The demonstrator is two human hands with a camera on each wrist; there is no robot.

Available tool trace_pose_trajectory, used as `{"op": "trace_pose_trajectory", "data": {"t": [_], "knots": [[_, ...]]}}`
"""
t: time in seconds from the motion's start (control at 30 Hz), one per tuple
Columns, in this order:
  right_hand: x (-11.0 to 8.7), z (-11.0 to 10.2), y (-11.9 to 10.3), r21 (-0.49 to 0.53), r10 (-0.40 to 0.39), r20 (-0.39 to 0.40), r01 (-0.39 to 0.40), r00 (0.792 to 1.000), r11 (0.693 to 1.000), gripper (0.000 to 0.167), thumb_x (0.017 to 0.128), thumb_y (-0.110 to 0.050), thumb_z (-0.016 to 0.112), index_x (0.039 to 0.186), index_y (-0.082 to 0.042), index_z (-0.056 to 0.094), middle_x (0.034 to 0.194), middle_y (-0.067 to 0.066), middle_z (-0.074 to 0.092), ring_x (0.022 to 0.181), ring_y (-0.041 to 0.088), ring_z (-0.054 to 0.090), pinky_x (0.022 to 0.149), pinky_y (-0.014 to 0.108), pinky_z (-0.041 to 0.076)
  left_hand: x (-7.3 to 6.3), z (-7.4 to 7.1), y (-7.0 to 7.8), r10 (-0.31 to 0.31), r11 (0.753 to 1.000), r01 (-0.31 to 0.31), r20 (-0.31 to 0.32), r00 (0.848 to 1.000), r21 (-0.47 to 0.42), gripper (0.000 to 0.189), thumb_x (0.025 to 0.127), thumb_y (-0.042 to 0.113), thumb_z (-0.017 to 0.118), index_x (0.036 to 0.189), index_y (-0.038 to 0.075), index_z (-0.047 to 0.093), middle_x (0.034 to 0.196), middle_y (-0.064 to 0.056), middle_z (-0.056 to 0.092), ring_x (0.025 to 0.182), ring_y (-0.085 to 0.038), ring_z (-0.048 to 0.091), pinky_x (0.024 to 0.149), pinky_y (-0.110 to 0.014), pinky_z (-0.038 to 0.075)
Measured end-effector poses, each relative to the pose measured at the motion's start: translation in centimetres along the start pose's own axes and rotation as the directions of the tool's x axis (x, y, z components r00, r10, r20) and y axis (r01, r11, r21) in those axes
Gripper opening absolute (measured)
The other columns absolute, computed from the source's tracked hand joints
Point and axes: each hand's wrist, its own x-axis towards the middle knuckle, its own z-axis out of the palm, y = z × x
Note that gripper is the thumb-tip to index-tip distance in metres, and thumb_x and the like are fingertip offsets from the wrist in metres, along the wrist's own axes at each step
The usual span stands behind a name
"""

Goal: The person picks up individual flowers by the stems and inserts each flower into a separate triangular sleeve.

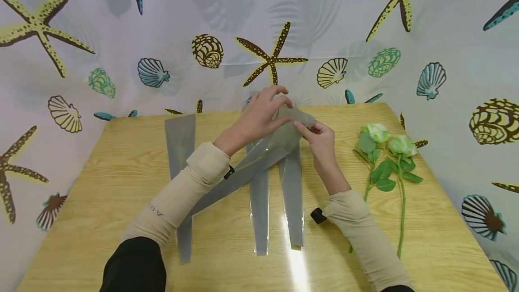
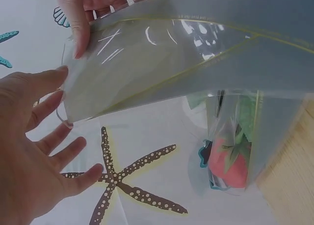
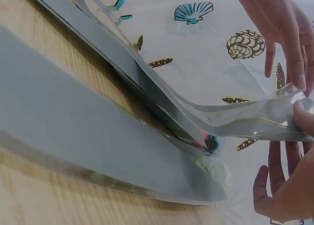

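Note:
A grey flower sleeve with a clear front and gold lines (image 1: 259,161) slants across the table, its wide end lifted between both hands. My right hand (image 1: 322,143) pinches that wide end, thumb on the film and fingers behind. At the other side of the same end is my left hand (image 1: 261,114), fingers spread and thumb apart from them, with thumb and index tips right at the film's edge (image 2: 64,104). In the left wrist view, a red flower (image 2: 233,163) shows inside another sleeve behind the lifted one.
Another grey sleeve (image 1: 180,148) lies at the left, and two narrow ends (image 1: 258,213) (image 1: 292,193) point toward me in the middle. Two pale green-white roses (image 1: 377,133) (image 1: 402,146) with stems lie at the right. A patterned cloth (image 1: 251,17) hangs behind the wooden table (image 1: 121,170).

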Motion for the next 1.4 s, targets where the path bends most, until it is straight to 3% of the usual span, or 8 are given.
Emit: {"op": "trace_pose_trajectory", "data": {"t": [0.3, 0.47, 0.57, 0.77, 0.97, 1.13, 1.3, 1.4], "knots": [[-0.1, -0.2, -0.4, -0.122, -0.104, 0.013, 0.105, 0.995, 0.987, 0.031, 0.091, -0.028, 0.085, 0.112, -0.01, 0.071, 0.106, -0.006, 0.068, 0.096, 0.012, 0.061, 0.089, 0.029, 0.047, 0.2, 0.1, -0.2, -0.037, 0.999, 0.038, 0.02, 0.999, -0.02, 0.011, 0.102, 0.026, 0.072, 0.105, 0.016, 0.071, 0.142, -0.009, 0.06, 0.129, -0.034, 0.057, 0.101, -0.056, 0.048], [-1.2, 0.1, -2.4, -0.28, -0.365, 0.04, 0.361, 0.93, 0.89, 0.042, 0.093, -0.016, 0.082, 0.131, -0.006, 0.065, 0.131, 0.012, 0.067, 0.114, 0.025, 0.062, 0.102, 0.043, 0.046, 0.2, 0.3, 0.2, -0.055, 0.998, 0.055, 0.054, 0.997, 0.0, 0.007, 0.104, 0.024, 0.07, 0.104, 0.018, 0.073, 0.142, -0.008, 0.06, 0.132, -0.035, 0.057, 0.105, -0.059, 0.047], [-2.3, 0.7, -3.9, -0.33, -0.421, 0.094, 0.427, 0.902, 0.842, 0.036, 0.095, -0.005, 0.076, 0.13, -0.005, 0.066, 0.129, 0.014, 0.07, 0.12, 0.031, 0.065, 0.108, 0.048, 0.048, 0.2, 0.7, 0.5, -0.058, 0.998, 0.057, 0.072, 0.996, 0.011, 0.007, 0.104, 0.024, 0.07, 0.105, 0.018, 0.074, 0.143, -0.007, 0.06, 0.135, -0.034, 0.057, 0.106, -0.059, 0.047], [-3.2, 0.9, -4.7, -0.445, -0.331, 0.183, 0.378, 0.926, 0.812, 0.038, 0.097, -0.002, 0.072, 0.134, -0.002, 0.064, 0.131, 0.018, 0.07, 0.122, 0.034, 0.069, 0.11, 0.048, 0.053, 0.2, 1.1, 0.9, -0.022, 0.999, 0.018, 0.097, 0.995, 0.046, 0.014, 0.106, 0.027, 0.065, 0.114, 0.023, 0.076, 0.147, -0.006, 0.057, 0.14, -0.03, 0.053, 0.108, -0.057, 0.045], [-2.9, -0.2, -5.1, -0.527, -0.089, 0.277, 0.229, 0.957, 0.819, 0.036, 0.101, -0.016, 0.072, 0.134, -0.004, 0.064, 0.131, 0.018, 0.072, 0.122, 0.034, 0.07, 0.105, 0.049, 0.056, -0.1, 0.5, 2.1, 0.095, 0.985, -0.116, 0.155, 0.983, 0.129, 0.017, 0.107, 0.019, 0.063, 0.121, 0.022, 0.073, 0.155, -0.008, 0.05, 0.143, -0.031, 0.049, 0.111, -0.057, 0.044], [-2.3, -1.3, -5.1, -0.582, 0.052, 0.424, 0.229, 0.904, 0.78, 0.027, 0.103, -0.02, 0.068, 0.125, -0.004, 0.072, 0.121, 0.018, 0.076, 0.107, 0.029, 0.074, 0.096, 0.045, 0.058, -0.6, 0.2, 3.3, 0.204, 0.972, -0.223, 0.203, 0.958, 0.076, 0.025, 0.102, 0.022, 0.072, 0.127, 0.021, 0.071, 0.158, -0.011, 0.046, 0.142, -0.03, 0.051, 0.107, -0.055, 0.049], [-1.8, -2.0, -4.8, -0.479, 0.138, 0.513, 0.149, 0.848, 0.865, 0.025, 0.102, -0.011, 0.065, 0.12, 0.005, 0.072, 0.103, 0.012, 0.079, 0.09, 0.021, 0.075, 0.087, 0.042, 0.063, -1.1, 0.8, 3.8, 0.317, 0.948, -0.311, 0.112, 0.942, -0.066, 0.018, 0.105, 0.026, 0.068, 0.121, 0.02, 0.071, 0.151, -0.012, 0.053, 0.138, -0.026, 0.057, 0.089, -0.045, 0.056], [-1.5, -2.2, -4.7, -0.432, 0.179, 0.525, 0.08, 0.832, 0.898, 0.031, 0.104, -0.013, 0.064, 0.128, 0.006, 0.069, 0.103, 0.005, 0.08, 0.091, 0.017, 0.077, 0.088, 0.042, 0.064, -1.6, 1.1, 3.3, 0.29, 0.953, -0.277, 0.097, 0.952, -0.126, 0.028, 0.108, 0.027, 0.062, 0.134, 0.017, 0.065, 0.152, -0.011, 0.054, 0.136, -0.025, 0.059, 0.097, -0.042, 0.057]]}}
